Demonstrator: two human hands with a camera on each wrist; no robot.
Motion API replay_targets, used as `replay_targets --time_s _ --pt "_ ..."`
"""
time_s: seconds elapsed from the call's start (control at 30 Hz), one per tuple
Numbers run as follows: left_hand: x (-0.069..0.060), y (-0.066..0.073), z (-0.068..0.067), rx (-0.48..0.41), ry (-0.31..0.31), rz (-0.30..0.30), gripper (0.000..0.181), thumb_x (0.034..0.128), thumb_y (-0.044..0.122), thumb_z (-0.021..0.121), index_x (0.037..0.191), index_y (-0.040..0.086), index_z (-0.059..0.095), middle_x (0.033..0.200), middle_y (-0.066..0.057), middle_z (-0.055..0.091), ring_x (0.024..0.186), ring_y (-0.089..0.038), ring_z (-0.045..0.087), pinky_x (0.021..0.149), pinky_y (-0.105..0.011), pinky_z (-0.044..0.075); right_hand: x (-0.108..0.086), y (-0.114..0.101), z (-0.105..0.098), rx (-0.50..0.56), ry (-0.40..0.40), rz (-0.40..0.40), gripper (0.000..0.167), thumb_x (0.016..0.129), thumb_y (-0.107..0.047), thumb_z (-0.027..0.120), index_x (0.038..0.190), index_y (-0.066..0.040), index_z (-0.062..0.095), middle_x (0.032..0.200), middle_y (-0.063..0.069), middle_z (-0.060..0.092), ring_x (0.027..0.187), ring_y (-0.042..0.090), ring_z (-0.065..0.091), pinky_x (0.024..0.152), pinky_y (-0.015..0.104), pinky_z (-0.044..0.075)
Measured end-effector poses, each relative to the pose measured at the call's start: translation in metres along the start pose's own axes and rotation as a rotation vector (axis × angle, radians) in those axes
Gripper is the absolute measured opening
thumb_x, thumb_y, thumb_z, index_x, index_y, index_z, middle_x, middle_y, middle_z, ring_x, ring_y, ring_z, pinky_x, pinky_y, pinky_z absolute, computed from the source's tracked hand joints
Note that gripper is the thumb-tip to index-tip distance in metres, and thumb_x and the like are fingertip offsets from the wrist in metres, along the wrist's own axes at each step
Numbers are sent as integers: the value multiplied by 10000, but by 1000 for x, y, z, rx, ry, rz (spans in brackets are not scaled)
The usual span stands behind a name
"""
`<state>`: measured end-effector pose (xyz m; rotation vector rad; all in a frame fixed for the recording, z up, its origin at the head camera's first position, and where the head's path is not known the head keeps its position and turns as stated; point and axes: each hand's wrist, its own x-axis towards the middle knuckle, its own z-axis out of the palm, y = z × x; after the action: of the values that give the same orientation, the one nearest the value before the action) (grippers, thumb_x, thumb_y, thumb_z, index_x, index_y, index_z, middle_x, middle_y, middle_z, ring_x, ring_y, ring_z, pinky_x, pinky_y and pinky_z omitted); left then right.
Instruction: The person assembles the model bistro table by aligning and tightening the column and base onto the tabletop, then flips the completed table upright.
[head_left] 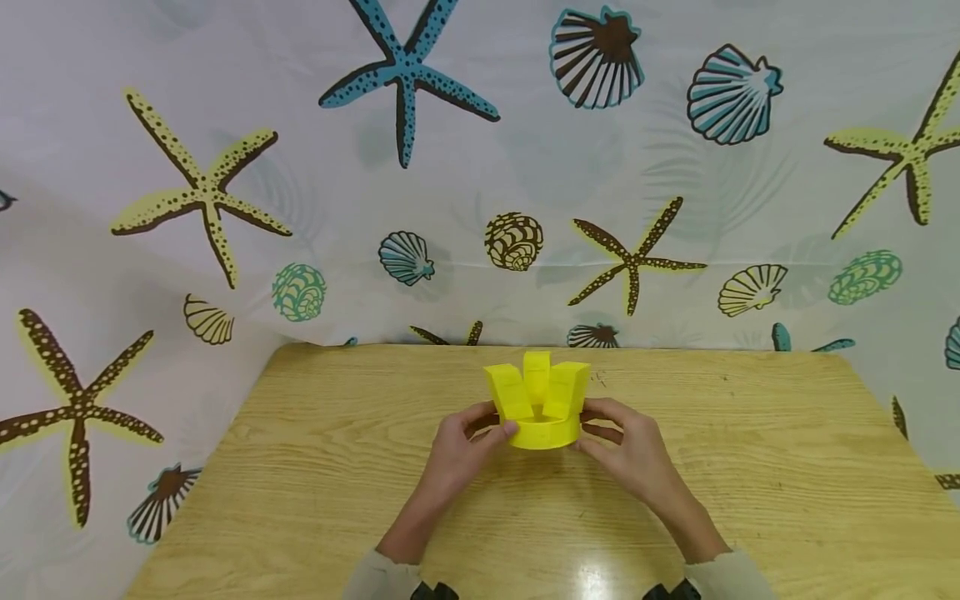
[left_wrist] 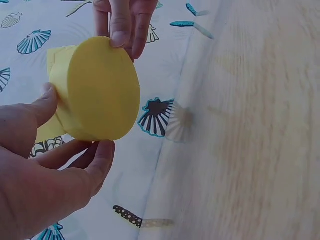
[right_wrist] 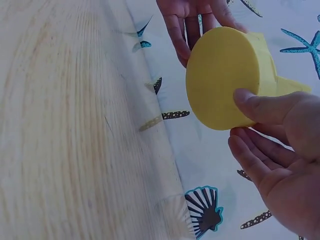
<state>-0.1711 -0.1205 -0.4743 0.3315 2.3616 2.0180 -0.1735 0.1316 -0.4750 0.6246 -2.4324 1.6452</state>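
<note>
A bright yellow crown-like piece (head_left: pixel 543 433), with a round flat base and blocky prongs rising from its rim, is held above the table between both hands. My left hand (head_left: pixel 468 446) grips its left side, the thumb on the outer wall and the fingers curled at the edge. On the opposite side my right hand (head_left: pixel 628 442) pinches it; in the right wrist view the thumb lies on the flat yellow base (right_wrist: pixel 217 75) and the fingers are at the rim. The left wrist view also shows the smooth underside (left_wrist: pixel 102 90) facing the camera.
A wooden table (head_left: pixel 337 467) stretches beneath the hands, with a bright light reflection near the front. Behind and beside it hangs a white cloth (head_left: pixel 465 200) printed with starfish and shells, its lower edge meeting the table's back edge.
</note>
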Motion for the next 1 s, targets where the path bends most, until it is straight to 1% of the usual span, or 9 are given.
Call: replay_targets --time_s 0.1,0.2,0.37,0.5,0.57,0.63,0.73,0.8,1.0 --pt "0 3 0 -24 7 -11 498 970 254 740 1401 37 617 1351 -131 637 1263 -301 589 1006 -387 550 0 -1 1 17 49 -23 442 837 88 795 1255 4 679 1220 148 686 1107 318 680 884 325 600" --pt "0 5 -1 -46 0 -8 539 938 248 781 1410 49 613 1368 -126 628 1262 -298 593 1002 -367 549 1 -1 1 45 68 -39 419 844 84 787 1243 5 687 1209 152 691 1095 322 688 874 324 603" --pt "-1 9 -2 -87 -24 8 572 923 98 783 1445 9 566 1411 -170 589 1268 -329 589 985 -321 551 1 -1 1 66 97 -48 383 861 13 796 1231 -30 707 1179 102 700 1067 275 683 872 308 601" --pt "-1 10 -1 -55 39 41 461 941 12 729 1387 -19 615 1332 -178 645 1207 -321 624 944 -293 571 1 -1 0 86 112 -54 348 877 -24 790 1218 -33 718 1137 89 689 1037 262 670 861 301 604" --pt "-1 8 1 -24 88 46 398 951 33 722 1343 -1 660 1277 -158 684 1169 -302 649 916 -278 581 1 -2 0 95 113 -40 322 884 -47 792 1200 -31 730 1155 92 678 1061 268 668 860 300 604" --pt "-1 8 2 -25 113 49 373 952 53 724 1320 7 680 1265 -154 695 1159 -299 660 912 -278 582 1 -4 0 114 98 -6 301 899 -79 788 1192 -31 736 1183 102 680 1092 284 669 865 304 603" --pt "-1 5 2 -57 135 50 350 950 80 733 1290 4 699 1247 -156 705 1127 -297 678 896 -279 590 2 -7 0 132 72 51 302 924 -139 780 1199 -22 732 1217 120 692 1106 282 688 869 306 603" --pt "-1 4 4 -86 147 51 345 945 74 738 1278 -10 702 1234 -169 708 1099 -300 691 883 -289 597 2 -9 1 133 71 82 314 930 -167 779 1201 -19 727 1195 128 713 1068 262 711 860 296 605" --pt "-1 3 11 -182 189 52 328 930 30 747 1242 -56 692 1179 -210 699 1042 -317 720 848 -367 617 2 -12 3 152 186 101 271 896 -120 809 1127 1 732 1089 141 737 930 178 740 792 268 617"
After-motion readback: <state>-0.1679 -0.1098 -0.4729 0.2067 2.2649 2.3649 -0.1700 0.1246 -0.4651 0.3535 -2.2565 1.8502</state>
